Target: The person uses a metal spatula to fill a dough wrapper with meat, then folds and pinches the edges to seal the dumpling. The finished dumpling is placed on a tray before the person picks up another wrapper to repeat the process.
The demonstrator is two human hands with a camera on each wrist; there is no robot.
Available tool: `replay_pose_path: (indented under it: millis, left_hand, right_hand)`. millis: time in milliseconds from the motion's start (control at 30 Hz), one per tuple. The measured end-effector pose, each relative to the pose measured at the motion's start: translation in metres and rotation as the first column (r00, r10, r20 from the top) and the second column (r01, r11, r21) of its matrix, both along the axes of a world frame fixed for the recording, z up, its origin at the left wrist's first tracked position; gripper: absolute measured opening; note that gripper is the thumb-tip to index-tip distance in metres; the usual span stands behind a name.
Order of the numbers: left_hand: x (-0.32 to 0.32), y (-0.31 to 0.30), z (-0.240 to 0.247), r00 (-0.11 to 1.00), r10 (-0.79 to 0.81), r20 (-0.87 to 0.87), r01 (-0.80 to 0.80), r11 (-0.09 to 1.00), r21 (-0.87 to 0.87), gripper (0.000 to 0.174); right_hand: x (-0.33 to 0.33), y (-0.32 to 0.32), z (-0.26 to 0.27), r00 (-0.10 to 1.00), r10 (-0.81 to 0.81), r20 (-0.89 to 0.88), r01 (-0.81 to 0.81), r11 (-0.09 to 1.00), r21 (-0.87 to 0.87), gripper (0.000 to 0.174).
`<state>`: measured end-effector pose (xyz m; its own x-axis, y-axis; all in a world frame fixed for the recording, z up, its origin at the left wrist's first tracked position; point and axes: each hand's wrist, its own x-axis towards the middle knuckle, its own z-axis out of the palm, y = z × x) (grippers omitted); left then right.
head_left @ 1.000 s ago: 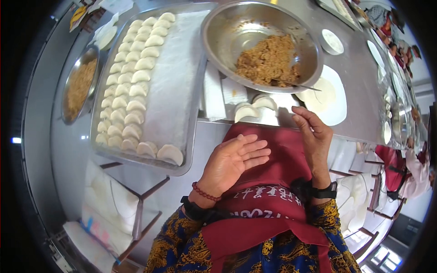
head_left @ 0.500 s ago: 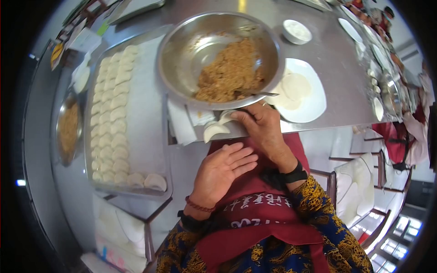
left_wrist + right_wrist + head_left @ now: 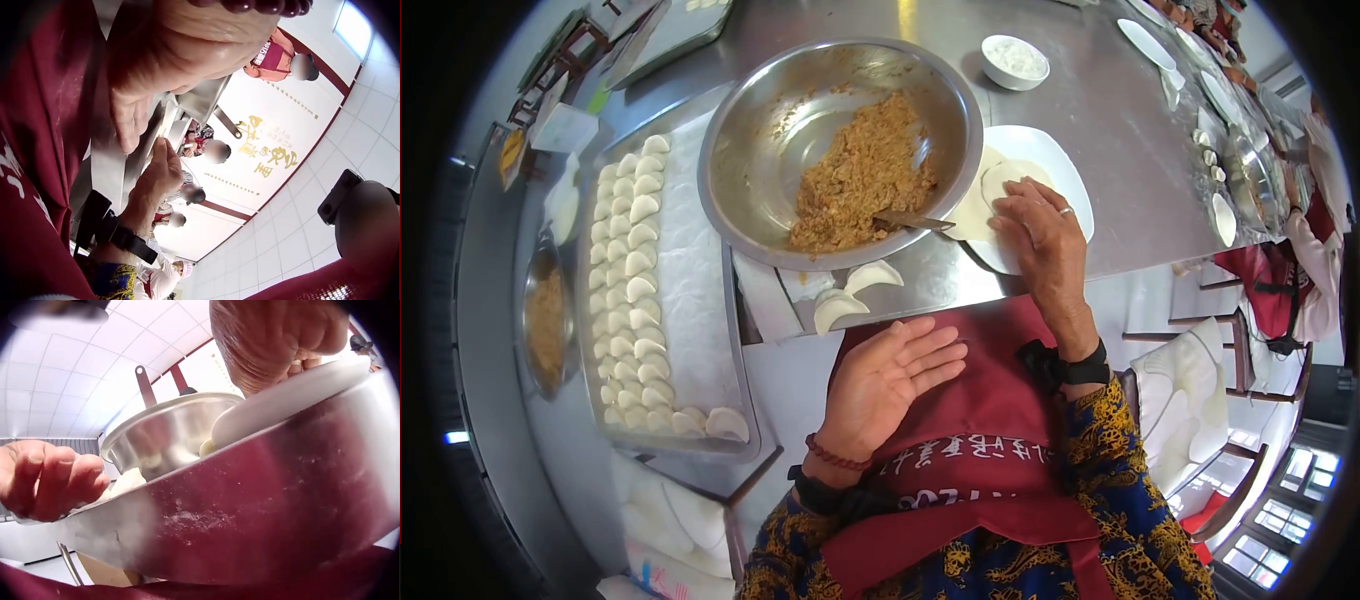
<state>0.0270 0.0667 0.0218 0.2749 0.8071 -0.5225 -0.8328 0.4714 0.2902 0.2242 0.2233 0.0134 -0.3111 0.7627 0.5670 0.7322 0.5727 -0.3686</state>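
Observation:
My left hand (image 3: 890, 380) is held palm up in front of the apron, fingers extended, with nothing on it. Over the white plate (image 3: 1072, 190) reaches my right hand (image 3: 1048, 250), its fingertips at the round dumpling wrappers (image 3: 1002, 178) lying there. Part of the wrappers is hidden under the fingers. Beside the plate stands a big steel bowl (image 3: 725, 190) of brown filling (image 3: 865, 170), with a spoon (image 3: 918, 220) stuck in it. Just below the bowl, folded dumplings (image 3: 874, 276) lie near the table edge.
A metal tray (image 3: 710, 300) on the left carries rows of finished dumplings (image 3: 640, 260). Farther left is another pan of filling (image 3: 546, 320). A small white bowl (image 3: 1015, 62) of flour-like powder stands behind the plate. Chairs (image 3: 1190, 400) stand below the table; other people work at the far right.
My right hand went from the apron's right side to the dumplings below the bowl, then right onto the wrapper plate. The left hand stays palm up. The head view has shifted.

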Motion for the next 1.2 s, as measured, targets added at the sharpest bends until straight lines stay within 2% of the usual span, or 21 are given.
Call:
replay_pose_path:
  millis: [133,267,333,367,400,433,467,533,567,600,667,700,767,800,900,967,1000,1067,1100,1167,1200]
  left_hand:
    - [0.003,0.002,0.0,1.0,-0.005,-0.003,0.005,1.0,-0.005,0.042]
    - [0.006,0.005,0.003,1.0,-0.012,-0.012,0.012,1.0,0.005,0.045]
    - [0.008,0.007,0.003,1.0,-0.019,-0.02,0.019,1.0,0.001,0.044]
    - [0.008,0.007,0.003,0.999,-0.025,-0.025,0.025,1.0,-0.002,0.044]
    - [0.009,0.008,0.003,0.999,-0.026,-0.026,0.026,1.0,-0.001,0.044]
    - [0.009,0.009,0.003,0.999,-0.03,-0.029,0.03,1.0,-0.002,0.044]
    - [0.01,0.01,0.003,0.999,-0.035,-0.03,0.035,0.999,-0.001,0.044]
    - [0.01,0.011,0.003,0.999,-0.038,-0.031,0.038,0.999,0.007,0.044]
    - [0.011,0.012,0.003,0.999,-0.04,-0.031,0.041,0.999,0.016,0.044]
    - [0.012,0.013,0.004,0.999,-0.042,-0.03,0.043,0.999,0.019,0.044]
    - [0.014,0.015,0.006,0.998,-0.052,-0.025,0.053,0.998,0.037,0.045]
    - [0.015,0.017,0.007,0.998,-0.051,-0.025,0.052,0.998,0.039,0.045]
    - [0.019,0.02,0.01,0.996,-0.084,-0.011,0.085,0.988,0.129,0.05]
    - [0.022,0.02,0.013,0.997,-0.079,-0.013,0.08,0.989,0.128,0.05]
    - [0.03,0.024,0.022,1.0,-0.019,0.007,0.015,0.944,0.331,0.062]
    - [0.031,0.023,0.02,0.998,0.047,0.032,-0.055,0.944,0.326,0.06]
    - [0.03,0.022,0.019,0.993,0.105,0.062,-0.119,0.941,0.317,0.058]
    - [0.023,0.02,0.021,0.99,0.122,0.076,-0.141,0.923,0.359,0.051]
    - [0.02,0.017,0.024,0.986,0.157,0.049,-0.164,0.924,0.345,0.048]
    - [0.013,0.01,0.031,0.974,0.228,0.0,-0.22,0.939,0.264,0.041]
    - [0.008,0.007,0.032,0.972,0.234,0.002,-0.226,0.937,0.265,0.041]
  right_hand:
    - [-0.002,0.002,-0.001,0.998,0.007,0.062,-0.014,0.994,0.107,0.015]
    - [0.0,0.002,0.002,0.998,0.018,0.052,-0.024,0.993,0.117,0.012]
    - [0.003,0.002,0.003,0.998,0.02,-0.06,-0.02,1.0,-0.006,0.009]
    - [0.004,0.003,0.001,0.998,0.019,-0.062,-0.019,1.0,-0.006,0.009]
    - [0.006,0.004,-0.001,0.931,-0.031,-0.363,-0.051,0.976,-0.212,0.008]
    - [0.007,0.005,-0.001,0.778,-0.14,-0.612,-0.142,0.91,-0.389,0.01]
    - [0.011,0.006,0.002,0.778,-0.141,-0.613,-0.14,0.911,-0.388,0.01]
    - [0.019,0.01,0.017,0.473,-0.294,-0.831,-0.331,0.814,-0.477,0.018]
    - [0.027,0.013,0.012,0.404,-0.341,-0.849,-0.351,0.799,-0.488,0.024]
    - [0.029,0.012,0.014,0.405,-0.339,-0.85,-0.349,0.801,-0.486,0.024]
    - [0.032,0.004,0.02,0.12,-0.328,-0.937,-0.62,0.713,-0.329,0.027]
    - [0.03,-0.003,0.025,0.12,-0.327,-0.938,-0.62,0.713,-0.328,0.027]
    - [0.017,-0.022,0.04,0.03,-0.462,-0.887,-0.726,0.6,-0.337,0.027]
    - [0.01,-0.032,0.044,0.03,-0.462,-0.886,-0.73,0.596,-0.335,0.027]
    - [-0.006,-0.058,0.048,0.06,-0.553,-0.831,-0.836,0.427,-0.345,0.026]
    - [-0.017,-0.07,0.05,0.133,-0.588,-0.798,-0.86,0.332,-0.388,0.022]
    - [-0.02,-0.072,0.042,0.171,-0.526,-0.833,-0.881,0.298,-0.369,0.019]
    - [-0.018,-0.077,0.042,0.372,-0.459,-0.807,-0.79,0.3,-0.535,0.016]
    - [-0.02,-0.077,0.047,0.376,-0.455,-0.808,-0.791,0.297,-0.535,0.016]
    - [-0.024,-0.074,0.054,0.573,-0.165,-0.803,-0.613,0.564,-0.553,0.016]
    - [-0.026,-0.068,0.053,0.575,-0.16,-0.802,-0.615,0.562,-0.553,0.016]
